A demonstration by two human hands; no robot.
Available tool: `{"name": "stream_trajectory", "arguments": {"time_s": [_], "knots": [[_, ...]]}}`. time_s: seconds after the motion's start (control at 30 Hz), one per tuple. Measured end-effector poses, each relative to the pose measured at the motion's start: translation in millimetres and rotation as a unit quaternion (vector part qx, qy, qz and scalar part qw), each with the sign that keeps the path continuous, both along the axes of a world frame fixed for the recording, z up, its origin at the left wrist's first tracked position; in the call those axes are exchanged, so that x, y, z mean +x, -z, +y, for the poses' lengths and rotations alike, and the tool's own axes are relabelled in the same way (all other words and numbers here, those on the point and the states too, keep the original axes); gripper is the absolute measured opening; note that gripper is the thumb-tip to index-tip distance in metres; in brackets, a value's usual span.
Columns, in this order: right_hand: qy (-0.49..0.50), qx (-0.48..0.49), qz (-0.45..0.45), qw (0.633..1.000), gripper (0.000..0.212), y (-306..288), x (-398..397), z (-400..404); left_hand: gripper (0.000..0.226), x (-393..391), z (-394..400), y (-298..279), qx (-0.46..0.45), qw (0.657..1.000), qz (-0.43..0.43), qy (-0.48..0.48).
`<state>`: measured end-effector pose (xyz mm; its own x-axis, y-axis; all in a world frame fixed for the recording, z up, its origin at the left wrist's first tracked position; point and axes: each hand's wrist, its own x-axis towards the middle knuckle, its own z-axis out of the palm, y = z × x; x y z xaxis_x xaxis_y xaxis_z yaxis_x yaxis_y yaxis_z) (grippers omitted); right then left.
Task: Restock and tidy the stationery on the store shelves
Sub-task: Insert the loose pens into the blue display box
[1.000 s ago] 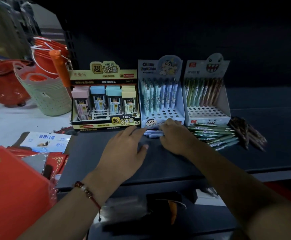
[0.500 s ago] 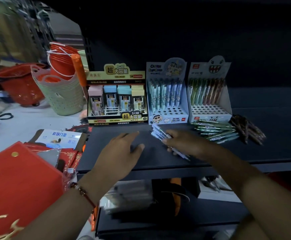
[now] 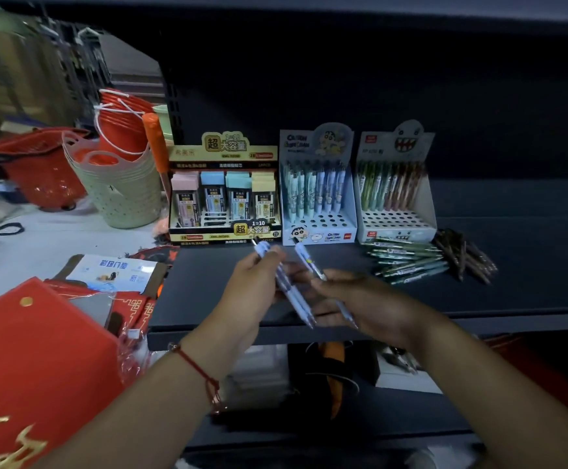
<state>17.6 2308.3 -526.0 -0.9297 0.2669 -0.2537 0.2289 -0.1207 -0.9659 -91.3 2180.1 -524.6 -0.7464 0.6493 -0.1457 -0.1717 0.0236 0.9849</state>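
I have lifted the loose blue pens point(image 3: 289, 289) off the shelf point(image 3: 208, 292); a second ago they lay flat in front of the blue pen box point(image 3: 319, 228) under my right hand point(image 3: 367, 299), and my left hand point(image 3: 255, 286) rested flat on the shelf beside them. Now both hands hold them up over the front half of the shelf. My left hand's fingers curl round a small bunch, tips pointing up towards the box; my right hand pinches one separate pen point(image 3: 309, 262) just beside that bunch. That tells me the gathering is done and slotting comes next: the box stands just beyond my hands, with bare holes in its front rows. The green pens point(image 3: 407, 262) and brown pens point(image 3: 461, 255) are in loose heaps on the shelf before the ghost pen box point(image 3: 397, 225), to the right of my hands, and will need sorting afterwards.
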Motion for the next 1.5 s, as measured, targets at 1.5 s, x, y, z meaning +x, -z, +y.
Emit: {"name": "stream_trajectory", "arguments": {"time_s": [1.5], "knots": [[0.38,0.203,0.204,0.879,0.012,22,-129,121,0.018,-48,72,7,0.044,0.992,-0.118,-0.016]]}}
